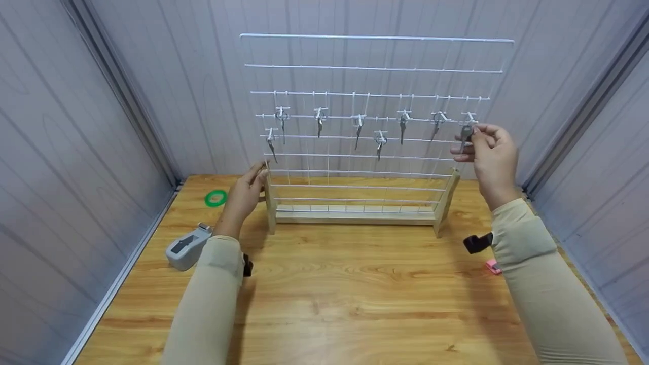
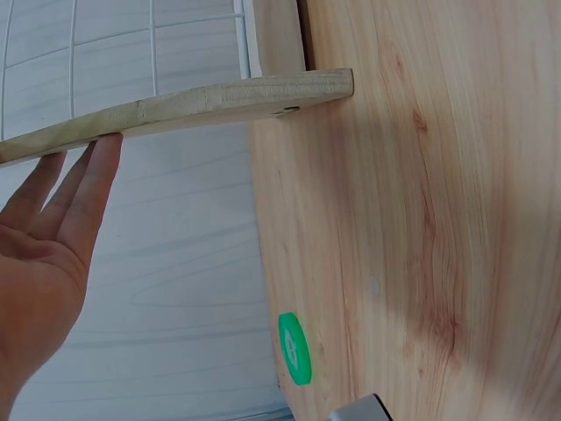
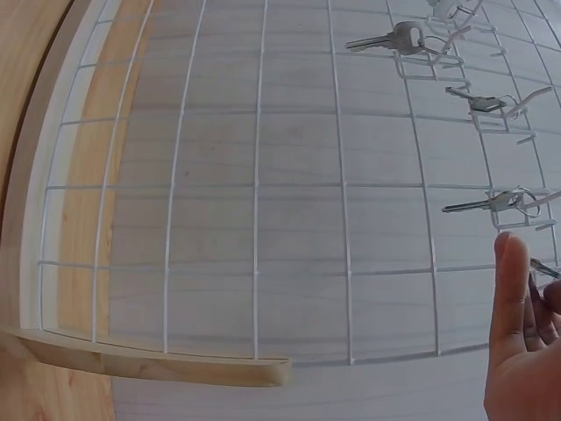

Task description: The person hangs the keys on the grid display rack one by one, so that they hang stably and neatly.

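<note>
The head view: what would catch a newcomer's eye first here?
A tall white wire grid in a wooden stand fills the middle of the wooden table, with keys hanging from its hooks. The right hand pinches a key at the grid's right edge, while the left hand touches the stand's left post.

I see open tabletop [image 1: 355, 284] in front of the rack [image 1: 375, 121], easy approach. Keys [image 1: 359, 129] crowd the mid rows w/ tight gaps. Walls [image 1: 66, 152] box both sides.

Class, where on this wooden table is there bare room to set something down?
The wooden table lies bare between the two sleeves, before the wood-framed wire rack. The left edge holds a green ring and grey device.
</note>
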`<state>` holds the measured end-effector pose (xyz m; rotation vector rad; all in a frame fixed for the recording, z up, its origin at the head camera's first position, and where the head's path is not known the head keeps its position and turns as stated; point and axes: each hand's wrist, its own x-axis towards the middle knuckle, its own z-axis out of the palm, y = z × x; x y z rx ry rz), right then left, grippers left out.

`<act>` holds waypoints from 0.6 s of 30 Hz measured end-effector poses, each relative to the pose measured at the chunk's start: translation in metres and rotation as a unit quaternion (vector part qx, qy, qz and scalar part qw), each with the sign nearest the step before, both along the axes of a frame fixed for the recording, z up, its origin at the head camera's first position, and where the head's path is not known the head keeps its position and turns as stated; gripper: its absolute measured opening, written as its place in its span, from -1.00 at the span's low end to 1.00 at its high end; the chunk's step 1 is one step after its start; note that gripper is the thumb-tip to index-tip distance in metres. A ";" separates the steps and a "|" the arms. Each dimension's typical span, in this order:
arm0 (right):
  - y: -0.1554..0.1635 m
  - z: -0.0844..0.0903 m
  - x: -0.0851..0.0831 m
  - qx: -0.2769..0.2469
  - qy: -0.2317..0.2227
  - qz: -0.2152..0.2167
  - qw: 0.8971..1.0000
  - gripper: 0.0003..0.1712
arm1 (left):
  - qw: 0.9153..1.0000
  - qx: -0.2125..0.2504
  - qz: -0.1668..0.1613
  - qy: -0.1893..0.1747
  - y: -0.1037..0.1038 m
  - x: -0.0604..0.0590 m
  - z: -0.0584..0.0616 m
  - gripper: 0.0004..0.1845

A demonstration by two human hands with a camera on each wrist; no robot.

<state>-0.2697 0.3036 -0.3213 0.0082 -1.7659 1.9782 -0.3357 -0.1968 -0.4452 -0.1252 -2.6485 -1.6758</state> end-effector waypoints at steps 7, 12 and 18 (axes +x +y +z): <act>0.012 -0.025 0.014 0.018 -0.051 0.008 0.998 -0.76 | 1.000 -0.003 -0.006 -0.007 0.005 -0.002 0.001 -0.37; 0.013 -0.049 0.032 0.045 -0.073 0.016 0.996 -0.76 | 1.000 -0.008 -0.003 -0.008 0.005 -0.002 0.002 -0.35; 0.007 -0.080 0.070 0.162 -0.140 0.063 0.975 -0.58 | 1.000 -0.025 0.008 0.004 0.007 0.001 0.003 -0.39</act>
